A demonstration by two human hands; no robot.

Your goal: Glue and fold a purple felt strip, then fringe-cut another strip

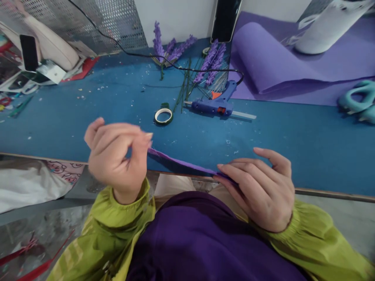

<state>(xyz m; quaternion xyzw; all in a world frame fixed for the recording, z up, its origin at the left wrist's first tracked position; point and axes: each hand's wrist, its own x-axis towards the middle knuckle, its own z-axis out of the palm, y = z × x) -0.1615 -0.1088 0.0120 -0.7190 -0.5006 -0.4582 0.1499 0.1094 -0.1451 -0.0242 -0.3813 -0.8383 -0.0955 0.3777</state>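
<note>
A narrow purple strip (184,163), like paper or felt, stretches between my two hands above the table's front edge. My left hand (118,156) pinches its left end between thumb and fingertips, slightly blurred. At the other end my right hand (260,187) has thumb and fingers closed on the strip, with the little finger raised. Beyond the strip lies a roll of green tape (163,116). A blue glue gun (212,106) with a clear glue stick rests farther back, its nozzle pointing left.
Purple lavender-like flowers (171,48) and green stems (185,84) lie at the back. A large purple sheet (272,74) covers the back right, beneath a white container (328,29). Teal scissors (357,99) sit far right. A black cable (129,53) crosses the blue table (96,99).
</note>
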